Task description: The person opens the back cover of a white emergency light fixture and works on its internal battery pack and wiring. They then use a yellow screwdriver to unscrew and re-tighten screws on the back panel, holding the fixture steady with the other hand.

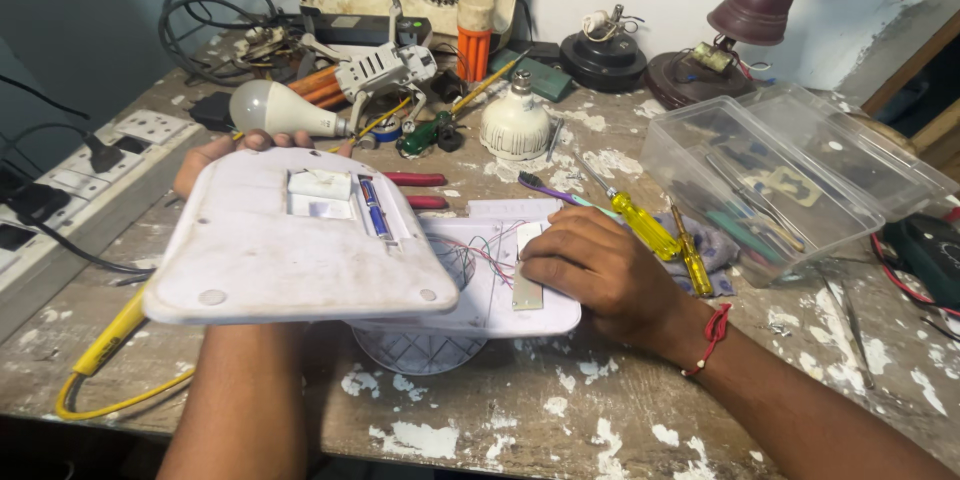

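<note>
From above the worn wooden bench (500,420), the person's left hand (215,158) holds up a white plastic back cover (290,250), tilted. The fingers curl over its far edge, and the forearm comes up from beneath it. The upturned side of the cover shows a small square recess and a slim blue-and-silver battery (375,208).

Just right of the cover and partly under it lies the open white base (500,280) of the device. Thin red and pale wires (480,250) run across its inside, and a clear ribbed round part (420,350) shows below it. The right hand (600,265) rests on this base with its fingers bent down loosely against a narrow metal strip (527,280). I cannot tell whether it is pinching anything. A red thread is tied round that wrist.

Right of the base, two yellow-handled screwdrivers (665,235) lie on a grey cloth, beside a clear plastic box (760,180) of tools. Beyond the cover are a white bulb (275,108), a bulb housing (515,122) and red-handled pliers (415,180).
</note>
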